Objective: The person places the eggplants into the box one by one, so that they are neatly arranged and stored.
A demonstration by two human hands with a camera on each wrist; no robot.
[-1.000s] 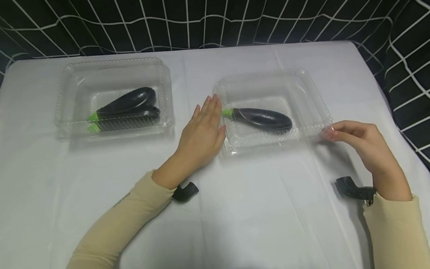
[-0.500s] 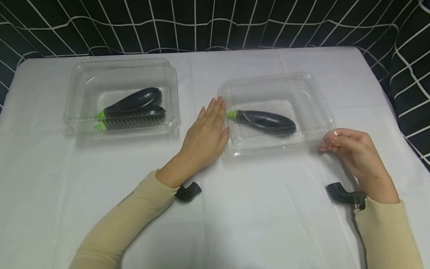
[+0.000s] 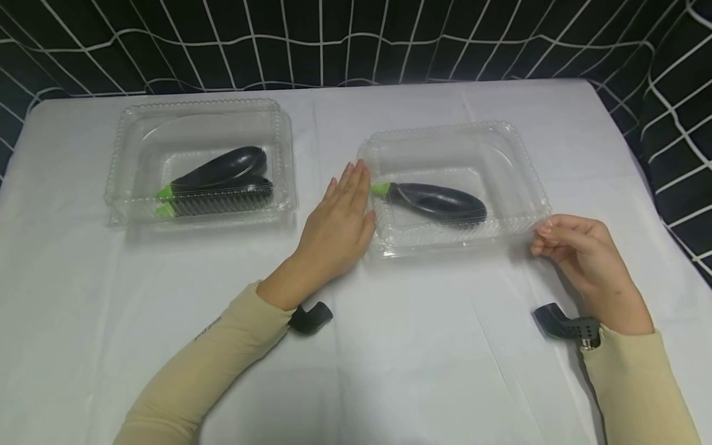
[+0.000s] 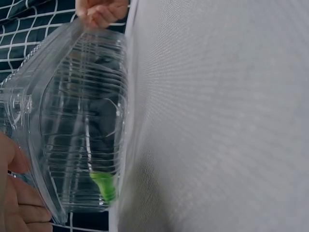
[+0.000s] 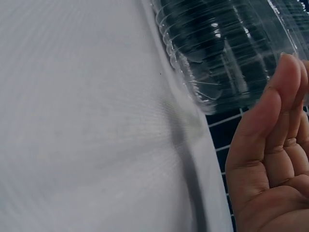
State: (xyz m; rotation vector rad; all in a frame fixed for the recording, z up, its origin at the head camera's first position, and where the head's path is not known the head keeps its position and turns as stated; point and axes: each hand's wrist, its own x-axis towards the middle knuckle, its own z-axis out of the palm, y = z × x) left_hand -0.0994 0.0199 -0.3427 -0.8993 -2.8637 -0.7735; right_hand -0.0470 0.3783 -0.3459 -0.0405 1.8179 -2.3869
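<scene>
A clear plastic clamshell container (image 3: 423,151) stands right of centre in the head view with one eggplant (image 3: 439,201) inside, its green stem (image 4: 104,186) toward the left end. My left hand (image 3: 338,222) lies along the container's left end, fingers straight and together, touching its side. At the front right corner my right hand (image 3: 578,253) pinches the rim between thumb and curled fingers (image 5: 285,82). To the left stands a second clear container (image 3: 200,127), holding two eggplants (image 3: 222,168) side by side, one partly covered by the ribbed front wall.
Both containers stand on a white cloth-covered table (image 3: 411,346). Black fabric with a white grid (image 3: 334,37) hangs behind the table and along its right side. A dark camera mount (image 3: 311,318) sits at my left wrist, another mount (image 3: 564,321) at my right.
My right hand has turned at the container's front right corner, its fingers now more curled and its wrist further left. The left hand keeps its place at the container. The head view has shifted slightly.
</scene>
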